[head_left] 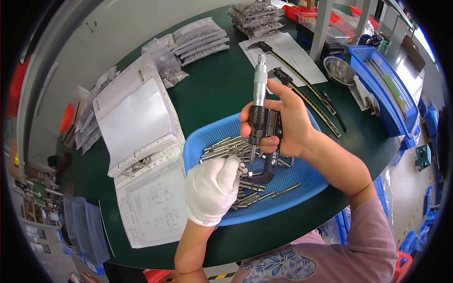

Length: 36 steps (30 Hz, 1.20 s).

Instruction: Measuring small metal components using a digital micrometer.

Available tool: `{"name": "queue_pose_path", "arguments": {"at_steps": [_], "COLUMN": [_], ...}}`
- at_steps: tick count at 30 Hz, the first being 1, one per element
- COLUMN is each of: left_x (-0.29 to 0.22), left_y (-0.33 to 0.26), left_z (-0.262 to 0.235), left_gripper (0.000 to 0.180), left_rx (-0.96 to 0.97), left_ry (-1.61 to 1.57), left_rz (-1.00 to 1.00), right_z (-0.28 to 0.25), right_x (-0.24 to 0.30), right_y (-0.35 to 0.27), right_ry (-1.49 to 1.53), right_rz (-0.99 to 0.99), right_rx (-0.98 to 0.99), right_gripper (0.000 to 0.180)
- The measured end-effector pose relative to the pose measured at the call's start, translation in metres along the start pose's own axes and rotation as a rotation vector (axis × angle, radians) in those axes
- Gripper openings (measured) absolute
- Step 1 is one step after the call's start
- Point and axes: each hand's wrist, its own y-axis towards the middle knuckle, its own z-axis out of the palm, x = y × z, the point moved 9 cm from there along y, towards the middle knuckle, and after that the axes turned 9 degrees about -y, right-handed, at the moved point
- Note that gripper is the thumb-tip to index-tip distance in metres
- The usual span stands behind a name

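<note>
My bare right hand (293,120) is wrapped round a digital micrometer (257,123), its silver thimble pointing up and its dark frame curving down. In a white glove, my left hand (213,189) is closed with a small metal pin (242,168) at its fingertips, beside the micrometer's jaw opening. Whether the jaws touch the pin I cannot tell. Both hands are over a blue perforated basket (222,220), where many slim metal pins (225,148) lie in loose heaps. The glove hides part of the heap.
Left of the basket lie an open ring binder (134,113) and a drawing sheet (153,203). Behind are bagged metal parts (200,40). To the right are two digital calipers (306,100), a metal bowl (339,70) and a blue basket (384,94) near the table's edge.
</note>
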Motion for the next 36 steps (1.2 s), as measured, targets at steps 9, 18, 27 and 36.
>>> {"name": "queue_pose_path", "arguments": {"at_steps": [9,18,27,36], "left_x": [-0.007,-0.01,-0.01,-0.014], "left_y": [0.002,0.001,-0.001,-0.001], "left_z": [0.007,0.012,0.011,0.012], "left_gripper": [0.029,0.034,0.034,0.037], "left_rx": [0.033,0.095,0.085,0.1], "left_ry": [0.052,0.127,0.138,0.119], "left_rz": [0.123,0.131,0.134,0.129], "right_z": [0.002,0.004,0.01,0.006], "right_x": [-0.004,-0.007,-0.007,0.0], "right_y": [0.001,0.002,0.002,-0.001], "right_ry": [-0.008,-0.046,-0.003,-0.223], "right_rz": [0.01,0.015,-0.024,-0.14], "right_rx": [0.053,0.041,0.073,-0.063], "right_gripper": [0.063,0.062,0.062,0.066]}}
